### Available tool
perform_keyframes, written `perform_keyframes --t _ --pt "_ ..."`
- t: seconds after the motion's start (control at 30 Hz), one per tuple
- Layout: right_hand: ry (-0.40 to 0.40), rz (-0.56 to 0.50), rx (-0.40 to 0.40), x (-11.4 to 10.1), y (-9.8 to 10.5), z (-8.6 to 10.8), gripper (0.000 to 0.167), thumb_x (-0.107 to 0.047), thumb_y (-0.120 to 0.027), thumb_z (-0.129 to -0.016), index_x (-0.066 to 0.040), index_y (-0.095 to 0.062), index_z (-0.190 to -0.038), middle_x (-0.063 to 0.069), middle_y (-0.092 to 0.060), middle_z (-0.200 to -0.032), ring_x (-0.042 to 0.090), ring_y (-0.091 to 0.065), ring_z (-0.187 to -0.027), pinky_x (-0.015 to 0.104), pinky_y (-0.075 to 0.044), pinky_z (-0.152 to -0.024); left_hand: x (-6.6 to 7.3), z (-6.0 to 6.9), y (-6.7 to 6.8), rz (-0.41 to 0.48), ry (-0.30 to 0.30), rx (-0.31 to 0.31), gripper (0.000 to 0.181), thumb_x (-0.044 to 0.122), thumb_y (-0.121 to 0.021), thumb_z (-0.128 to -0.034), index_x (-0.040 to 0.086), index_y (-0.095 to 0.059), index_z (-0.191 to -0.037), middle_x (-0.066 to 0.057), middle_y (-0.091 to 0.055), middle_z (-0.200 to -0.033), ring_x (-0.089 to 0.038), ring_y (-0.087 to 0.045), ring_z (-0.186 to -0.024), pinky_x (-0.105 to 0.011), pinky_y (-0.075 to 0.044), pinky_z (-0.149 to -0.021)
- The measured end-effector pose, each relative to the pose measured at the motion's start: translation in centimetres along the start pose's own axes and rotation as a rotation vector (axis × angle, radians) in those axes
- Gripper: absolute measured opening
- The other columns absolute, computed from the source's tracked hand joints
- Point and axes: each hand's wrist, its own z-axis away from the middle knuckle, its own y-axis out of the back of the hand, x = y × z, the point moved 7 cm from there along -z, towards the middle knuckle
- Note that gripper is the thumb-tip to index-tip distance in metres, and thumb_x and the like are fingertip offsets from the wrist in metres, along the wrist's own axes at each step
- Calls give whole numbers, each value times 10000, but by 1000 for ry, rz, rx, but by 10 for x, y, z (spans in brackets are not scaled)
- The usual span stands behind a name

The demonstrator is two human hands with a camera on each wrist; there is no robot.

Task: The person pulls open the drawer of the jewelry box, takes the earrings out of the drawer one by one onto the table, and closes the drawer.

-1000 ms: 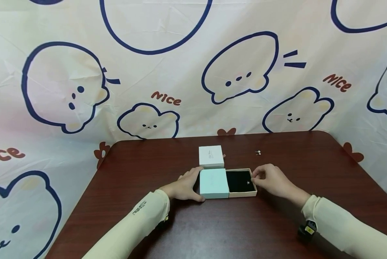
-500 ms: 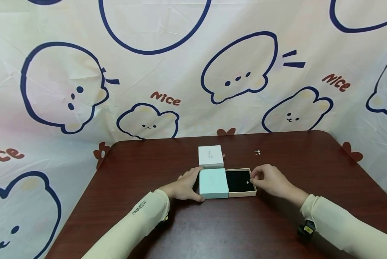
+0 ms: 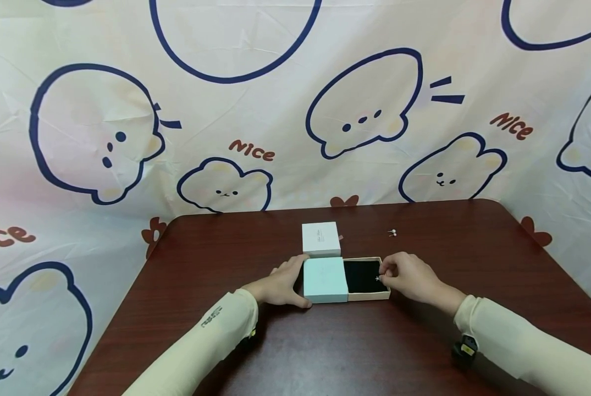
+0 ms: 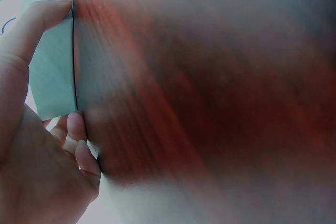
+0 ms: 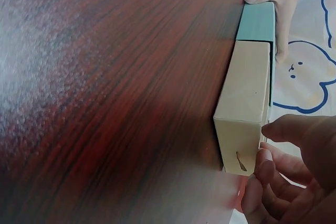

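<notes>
A mint-green box sleeve point(image 3: 326, 280) lies on the table, with its cream drawer point(image 5: 244, 85) slid out to the right. Black lining point(image 3: 360, 276) fills the drawer, and a small silver star-shaped piece point(image 3: 377, 279) sits at its right part. My left hand point(image 3: 282, 284) grips the sleeve's left end, thumb at the near corner and fingers at the far one. Over the drawer's right end is my right hand point(image 3: 411, 276), thumb and index fingertips close together beside the star. Whether they pinch it is hidden; its other fingers are curled.
Behind the sleeve stands a white box point(image 3: 321, 240) with small print on its lid and a little tab at its right side. Two small pale-headed pieces, like stud earrings point(image 3: 392, 233), lie at the back right. A printed cloth point(image 3: 285, 110) hangs behind the brown table point(image 3: 320, 352).
My right hand has shifted slightly left over the drawer, so its fingertips are now at the star. My left hand, the sleeve and the drawer have stayed in place.
</notes>
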Motion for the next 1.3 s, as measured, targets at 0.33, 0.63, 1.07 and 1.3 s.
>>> perform_keyframes --t 0.33,0.63,1.07,1.3 --pt "-4 72 -13 -4 -3 -2 31 -161 -746 -878 -140 -723 -877 -62 -601 -720 84 -496 -613 284 -397 -541 0 0 1 -4 -12 5 1122 426 -827 -811 161 -102 -1626 -110 -207 -1669 -356 -202 -1545 -632 -174 -1193" --pt "-1 109 -19 -3 -6 -3 50 -174 -749 -876 -147 -710 -861 -77 -590 -695 80 -493 -581 285 -397 -523 2 1 2 -7 -10 6 1121 423 -826 -812 151 -105 -1626 -112 -195 -1676 -362 -192 -1549 -643 -166 -1194" --pt "22 140 4 -1 -8 -4 63 -155 -752 -861 -164 -708 -816 -78 -533 -647 84 -463 -574 276 -371 -502 4 2 1 1 -4 -3 1121 411 -828 -814 154 -100 -1625 -114 -202 -1671 -358 -197 -1546 -644 -170 -1190" --pt "25 152 9 -3 -8 -5 77 -153 -753 -856 -173 -705 -799 -83 -529 -632 77 -456 -566 277 -367 -498 3 2 1 -3 -10 5 1120 411 -830 -810 157 -103 -1623 -120 -217 -1663 -360 -206 -1543 -648 -168 -1191"
